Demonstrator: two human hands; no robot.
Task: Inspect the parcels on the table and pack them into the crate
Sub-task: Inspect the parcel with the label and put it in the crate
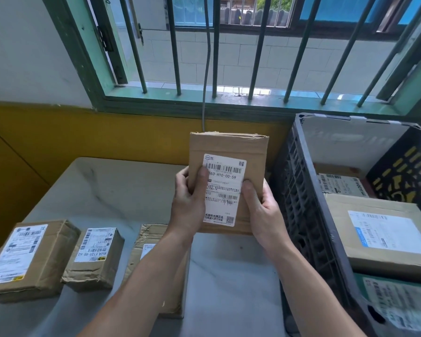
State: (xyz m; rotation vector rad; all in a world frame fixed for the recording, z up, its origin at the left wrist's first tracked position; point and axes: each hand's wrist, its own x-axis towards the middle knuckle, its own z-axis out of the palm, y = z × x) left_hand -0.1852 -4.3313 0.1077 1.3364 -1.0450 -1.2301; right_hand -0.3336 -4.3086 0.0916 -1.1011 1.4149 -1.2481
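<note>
A brown cardboard parcel (229,152) with a white shipping label is held upright above the table, label facing me. My left hand (188,200) grips its left edge, thumb on the label. My right hand (261,207) grips its lower right edge, thumb on the label's side. Three more labelled parcels lie on the table: a large one (27,256) at far left, a smaller one (95,256) beside it, and a third (146,244) partly hidden under my left forearm. The dark plastic crate (301,203) stands on the right with several parcels inside, including a large box (384,229).
The pale marble-look table (107,190) stands against a yellow wall below a barred green window (216,98). A grey cable (206,69) hangs down from the window behind the held parcel. The crate's tall near wall rises just right of my right hand.
</note>
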